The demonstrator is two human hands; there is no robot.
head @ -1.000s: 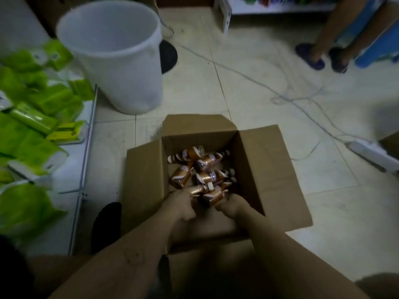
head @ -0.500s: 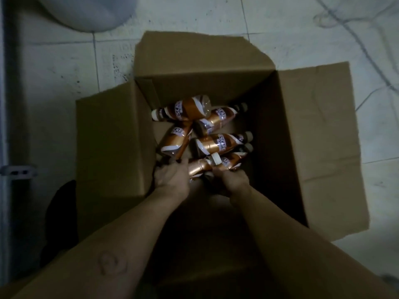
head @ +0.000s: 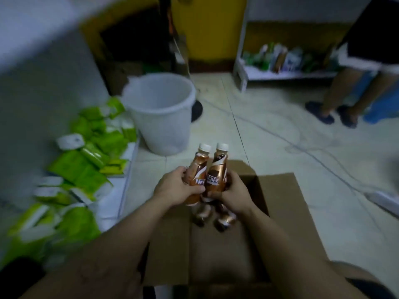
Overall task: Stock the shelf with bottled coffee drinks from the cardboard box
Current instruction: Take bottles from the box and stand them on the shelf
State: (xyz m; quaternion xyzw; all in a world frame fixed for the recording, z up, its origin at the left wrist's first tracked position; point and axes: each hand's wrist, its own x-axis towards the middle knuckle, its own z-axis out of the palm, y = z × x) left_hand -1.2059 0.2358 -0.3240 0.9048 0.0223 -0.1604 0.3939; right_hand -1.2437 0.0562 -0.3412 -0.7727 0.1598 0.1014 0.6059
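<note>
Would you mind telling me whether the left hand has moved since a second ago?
Yes. The left hand has risen out of the cardboard box and now holds a coffee bottle upright above its open top.

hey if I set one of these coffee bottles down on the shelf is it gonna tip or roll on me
Probably somewhat tippy: the left bottle looks tall and narrow, tapering to its white cap. On its side it would likely roll, being round like the loose bottles lying in the cardboard box. The glossy wrap may be slippery.
</note>
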